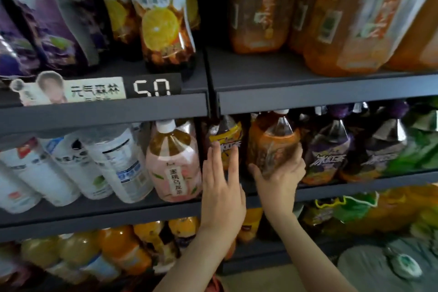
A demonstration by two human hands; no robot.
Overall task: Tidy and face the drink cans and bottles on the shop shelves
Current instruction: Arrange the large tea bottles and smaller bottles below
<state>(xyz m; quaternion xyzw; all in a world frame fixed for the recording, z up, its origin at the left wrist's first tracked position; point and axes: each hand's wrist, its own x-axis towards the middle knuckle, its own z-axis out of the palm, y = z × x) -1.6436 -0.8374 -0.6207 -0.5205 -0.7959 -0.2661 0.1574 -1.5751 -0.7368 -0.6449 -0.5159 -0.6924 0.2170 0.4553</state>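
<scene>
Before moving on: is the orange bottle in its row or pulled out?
In its row: orange bottle between yellow bottle and purple bottle, cap under the shelf above; right hand grips its lower part.

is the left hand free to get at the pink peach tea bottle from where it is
Probably yes: the left hand is open, holding nothing, and the pink bottle stands just beside it with nothing in front.

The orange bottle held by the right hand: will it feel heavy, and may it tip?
Probably heavy: the orange bottle looks nearly full. Its glossy label may slip in the right hand. Tall and narrow-necked, it could tip toward the yellow-label bottle.
</scene>
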